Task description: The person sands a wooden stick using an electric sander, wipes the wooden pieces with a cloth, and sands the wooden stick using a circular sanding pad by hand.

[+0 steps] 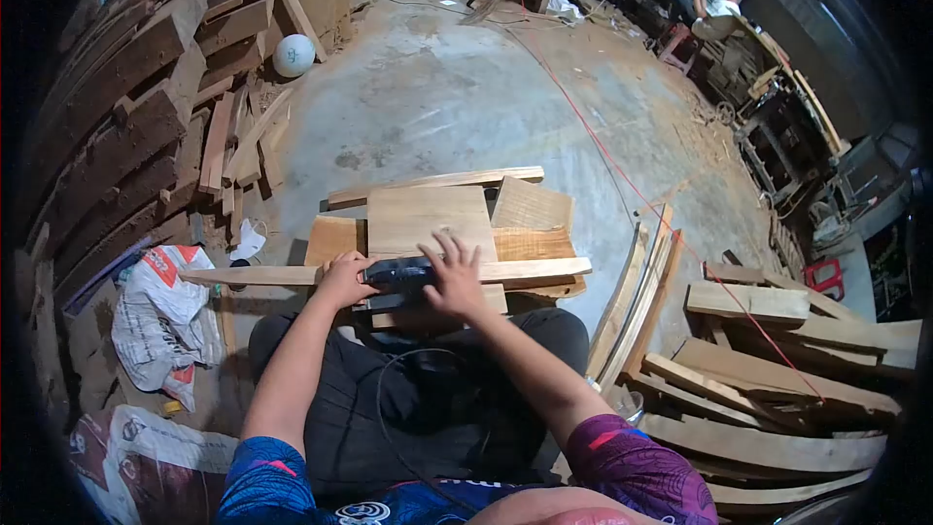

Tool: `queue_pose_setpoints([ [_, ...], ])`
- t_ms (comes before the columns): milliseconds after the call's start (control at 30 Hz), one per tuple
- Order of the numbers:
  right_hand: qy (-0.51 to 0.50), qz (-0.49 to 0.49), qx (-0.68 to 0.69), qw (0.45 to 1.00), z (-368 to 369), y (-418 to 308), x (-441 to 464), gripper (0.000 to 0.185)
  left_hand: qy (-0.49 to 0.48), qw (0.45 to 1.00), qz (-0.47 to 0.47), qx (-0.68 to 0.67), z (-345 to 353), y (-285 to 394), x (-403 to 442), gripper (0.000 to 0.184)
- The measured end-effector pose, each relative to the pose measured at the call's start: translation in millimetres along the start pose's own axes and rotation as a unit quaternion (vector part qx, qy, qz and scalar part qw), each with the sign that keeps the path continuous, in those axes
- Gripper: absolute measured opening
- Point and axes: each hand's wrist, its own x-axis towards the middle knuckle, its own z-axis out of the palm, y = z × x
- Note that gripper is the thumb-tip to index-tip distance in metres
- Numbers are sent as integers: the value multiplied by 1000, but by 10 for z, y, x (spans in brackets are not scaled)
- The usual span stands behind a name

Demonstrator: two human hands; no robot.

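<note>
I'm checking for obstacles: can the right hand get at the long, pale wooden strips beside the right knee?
Probably yes: the right hand has fingers spread, not wrapped around the black power tool, and nothing tall blocks the wooden strips.

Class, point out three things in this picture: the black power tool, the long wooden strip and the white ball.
Black power tool (pixel 402 275): head view, on its body.
Long wooden strip (pixel 255 275): head view, its left stretch.
White ball (pixel 293 55): head view, its middle.
</note>
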Motion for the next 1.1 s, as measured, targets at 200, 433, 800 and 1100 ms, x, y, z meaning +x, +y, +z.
queue_pose_setpoints([
  [200,8,120,31,992,55,-1124,289,50,-53,942,-124,-308,232,-560,220,66],
  [433,32,198,-60,978,-40,-221,117,52,-77,995,-59,17,-252,-128,-105,86],
  [800,29,256,-74,963,-72,-195,192,51,6,994,-23,-102,52,-423,110,48],
  [1100,-114,96,-63,987,-402,131,104,53,-19,991,-28,-132,-64,-410,-42,44],
])
